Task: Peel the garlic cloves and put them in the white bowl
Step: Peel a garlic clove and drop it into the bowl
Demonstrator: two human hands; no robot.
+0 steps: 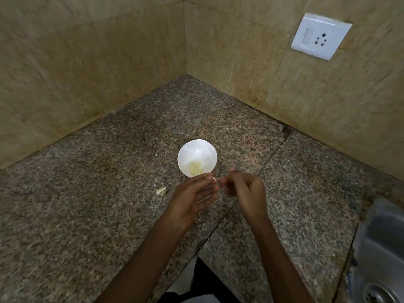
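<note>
A steel sink [380, 248] sits at the near right. Above the speckled granite bench [87, 204], the left hand [194, 197] and right hand [246, 191] both pinch a small pale garlic clove [215, 180] with curled fingers; blur hides its long axis. A skin scrap [161, 190] lies just to the left. Beyond them, the white bowl [196, 149] stands upright and holds peeled cloves [195, 168]. Beige tiled walls [109, 62] meet in a corner, and the right one carries a socket plate [320, 36].

Kitchen, corner of a worktop. Evidence: speckled granite counter [109, 193] with a seam, and beige wall tiles [65, 62] meeting at 12 o'clock, stained along the bottom joint. Switch-and-socket plate [320, 36] on the wall at 2 o'clock. Steel sink [380, 248] with drain [380, 294] at 4–5 o'clock. Food prep on the counter — bowl [196, 149] with peeled cloves [195, 167] at centre, peel scrap [161, 190] at its 7 o'clock.
</note>
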